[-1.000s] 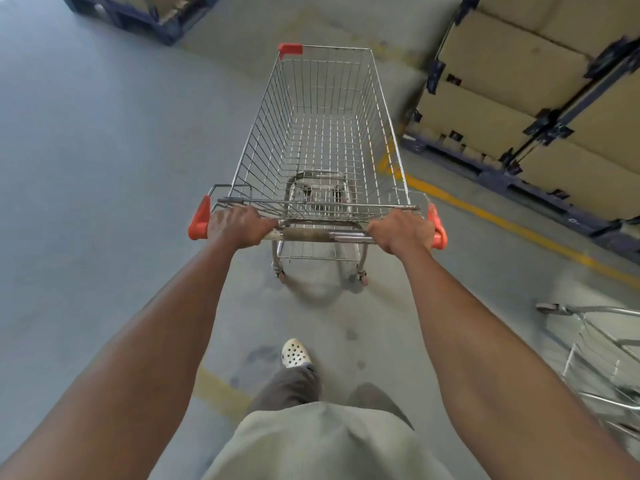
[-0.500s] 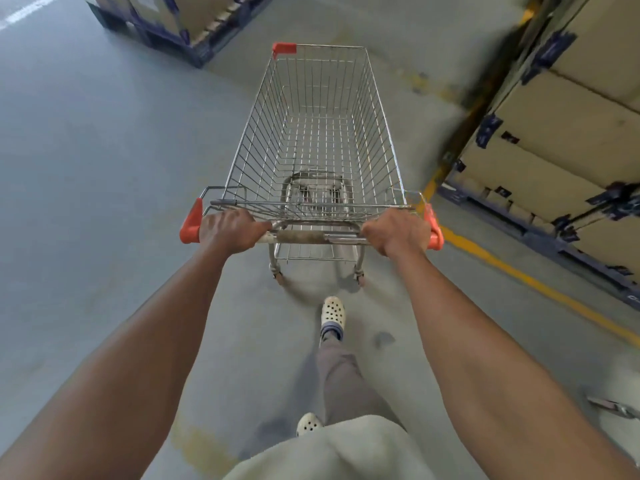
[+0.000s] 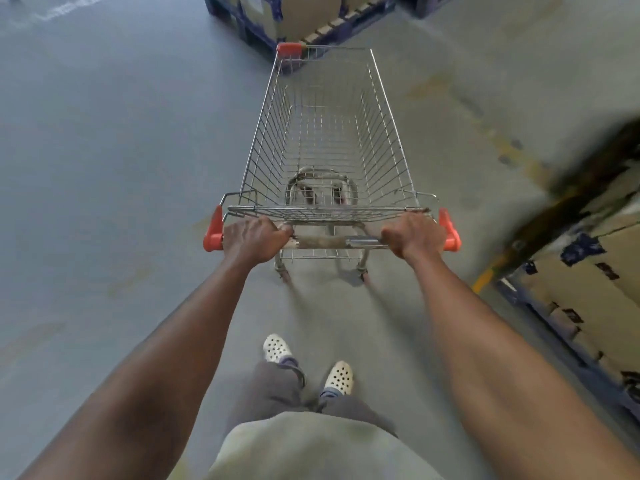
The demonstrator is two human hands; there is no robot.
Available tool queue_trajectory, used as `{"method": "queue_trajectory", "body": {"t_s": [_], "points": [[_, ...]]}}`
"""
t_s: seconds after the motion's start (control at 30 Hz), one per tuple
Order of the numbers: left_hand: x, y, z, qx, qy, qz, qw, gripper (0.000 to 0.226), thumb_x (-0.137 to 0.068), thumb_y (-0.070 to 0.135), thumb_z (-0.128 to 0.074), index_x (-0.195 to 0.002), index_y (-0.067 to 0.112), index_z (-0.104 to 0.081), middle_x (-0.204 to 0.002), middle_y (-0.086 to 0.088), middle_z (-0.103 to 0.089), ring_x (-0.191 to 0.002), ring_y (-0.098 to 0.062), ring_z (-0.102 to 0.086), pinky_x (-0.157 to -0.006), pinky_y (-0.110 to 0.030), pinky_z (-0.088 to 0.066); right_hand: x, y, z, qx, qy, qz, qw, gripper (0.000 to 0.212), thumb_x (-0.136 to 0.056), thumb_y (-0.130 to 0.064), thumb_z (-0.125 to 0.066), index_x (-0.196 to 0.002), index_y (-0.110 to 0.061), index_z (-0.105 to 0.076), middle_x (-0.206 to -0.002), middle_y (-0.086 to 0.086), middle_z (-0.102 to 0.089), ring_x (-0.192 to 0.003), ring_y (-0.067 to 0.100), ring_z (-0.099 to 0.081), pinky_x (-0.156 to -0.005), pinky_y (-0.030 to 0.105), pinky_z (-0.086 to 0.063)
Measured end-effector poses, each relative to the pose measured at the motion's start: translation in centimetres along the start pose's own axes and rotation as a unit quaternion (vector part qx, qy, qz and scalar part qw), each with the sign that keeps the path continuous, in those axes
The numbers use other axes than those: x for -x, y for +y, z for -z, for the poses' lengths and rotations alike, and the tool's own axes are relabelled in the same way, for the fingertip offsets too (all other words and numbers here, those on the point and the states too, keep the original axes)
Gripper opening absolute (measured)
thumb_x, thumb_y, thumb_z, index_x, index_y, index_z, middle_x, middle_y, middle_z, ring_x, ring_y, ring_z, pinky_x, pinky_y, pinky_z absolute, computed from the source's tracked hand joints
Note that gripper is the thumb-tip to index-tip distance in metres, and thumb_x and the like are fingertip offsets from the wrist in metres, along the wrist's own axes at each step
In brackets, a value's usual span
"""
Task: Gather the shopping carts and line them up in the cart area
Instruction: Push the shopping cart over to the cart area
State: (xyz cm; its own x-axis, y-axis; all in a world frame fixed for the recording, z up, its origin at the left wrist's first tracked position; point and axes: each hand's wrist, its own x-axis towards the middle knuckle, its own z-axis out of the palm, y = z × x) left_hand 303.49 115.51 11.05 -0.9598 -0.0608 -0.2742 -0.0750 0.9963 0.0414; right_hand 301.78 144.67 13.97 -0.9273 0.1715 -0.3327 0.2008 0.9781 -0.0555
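Note:
An empty wire shopping cart with orange corner caps stands on the grey floor straight ahead of me. My left hand is closed around the left end of its handle bar. My right hand grips the right end of the same bar. Both arms are stretched out. The cart's rear wheels show under the handle; the front wheels are hidden by the basket.
Stacked cardboard boxes on a blue pallet line the right side, blurred, with a yellow floor line beside them. Another blue pallet with boxes stands just beyond the cart's front. Grey concrete floor spreads to the left.
The cart and I have rolled on and turned left: the right-hand boxes slid back and right, the far pallet came close to the cart's front, and the second cart at right left the view.

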Motion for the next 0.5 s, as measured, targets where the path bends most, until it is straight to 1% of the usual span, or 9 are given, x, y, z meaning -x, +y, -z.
{"method": "queue_trajectory", "body": {"t_s": [0.07,0.13,0.17,0.27,0.4,0.47,0.5], "points": [[-2.0,-1.1,0.8,0.000,0.005,0.015,1.000,0.064,-0.092,0.066,-0.031,-0.075,0.019,-0.070,-0.081,-0.008,-0.066,-0.075,-0.030,-0.058,-0.068,-0.035,-0.038,-2.9,-2.4,0.6,-0.005,-0.004,0.005,1.000,0.036,-0.075,-0.034,-0.043,-0.076,-0.010,-0.070,-0.082,0.012,-0.070,-0.082,0.032,-0.067,-0.073,0.035,-0.041],[-4.5,-3.1,1.9,-0.001,0.009,0.033,0.999,0.064,-0.093,0.066,-0.032,-0.076,0.018,-0.071,-0.077,-0.005,-0.061,-0.073,-0.028,-0.052,-0.067,-0.034,-0.037,-5.6,-5.6,1.4,0.005,-0.003,0.000,1.000,0.031,-0.072,-0.030,-0.046,-0.069,-0.010,-0.069,-0.070,0.010,-0.066,-0.072,0.029,-0.064,-0.079,0.036,-0.046],[-5.1,-3.7,2.3,0.001,0.008,0.035,0.999,0.064,-0.093,0.066,-0.032,-0.075,0.018,-0.070,-0.077,-0.005,-0.058,-0.073,-0.028,-0.052,-0.068,-0.034,-0.037,-6.3,-6.5,1.7,0.003,0.000,0.001,1.000,0.029,-0.072,-0.029,-0.046,-0.067,-0.011,-0.068,-0.067,0.010,-0.064,-0.068,0.028,-0.062,-0.079,0.036,-0.045],[-8.6,-7.7,3.7,-0.001,0.014,0.046,0.999,0.064,-0.093,0.068,-0.031,-0.069,0.019,-0.063,-0.075,-0.004,-0.056,-0.075,-0.028,-0.053,-0.069,-0.035,-0.039,-9.0,-11.8,2.3,-0.021,0.015,0.026,0.999,0.029,-0.078,-0.030,-0.048,-0.064,-0.010,-0.064,-0.063,0.009,-0.061,-0.069,0.030,-0.062,-0.065,0.034,-0.035],[-12.4,-13.7,5.6,0.004,0.014,0.060,0.998,0.067,-0.092,0.071,-0.028,-0.060,0.018,-0.055,-0.075,-0.004,-0.057,-0.077,-0.030,-0.059,-0.070,-0.036,-0.042,-12.0,-19.0,3.5,-0.026,0.014,0.051,0.998,0.028,-0.079,-0.029,-0.049,-0.060,-0.012,-0.059,-0.058,0.008,-0.054,-0.066,0.030,-0.058,-0.060,0.032,-0.033],[-13.8,-16.8,6.2,0.008,0.011,0.074,0.997,0.067,-0.092,0.070,-0.029,-0.061,0.017,-0.056,-0.075,-0.005,-0.059,-0.075,-0.030,-0.058,-0.069,-0.035,-0.041,-13.3,-22.6,3.7,-0.017,0.012,0.060,0.998,0.025,-0.077,-0.028,-0.049,-0.059,-0.012,-0.058,-0.056,0.007,-0.052,-0.064,0.029,-0.056,-0.060,0.031,-0.033],[-14.4,-18.2,6.4,0.007,0.009,0.083,0.997,0.067,-0.091,0.070,-0.029,-0.062,0.017,-0.058,-0.075,-0.006,-0.059,-0.074,-0.030,-0.057,-0.069,-0.035,-0.040,-13.9,-24.4,3.7,-0.015,0.012,0.066,0.998,0.024,-0.076,-0.028,-0.049,-0.059,-0.012,-0.057,-0.055,0.007,-0.051,-0.062,0.028,-0.054,-0.063,0.032,-0.037]]}}
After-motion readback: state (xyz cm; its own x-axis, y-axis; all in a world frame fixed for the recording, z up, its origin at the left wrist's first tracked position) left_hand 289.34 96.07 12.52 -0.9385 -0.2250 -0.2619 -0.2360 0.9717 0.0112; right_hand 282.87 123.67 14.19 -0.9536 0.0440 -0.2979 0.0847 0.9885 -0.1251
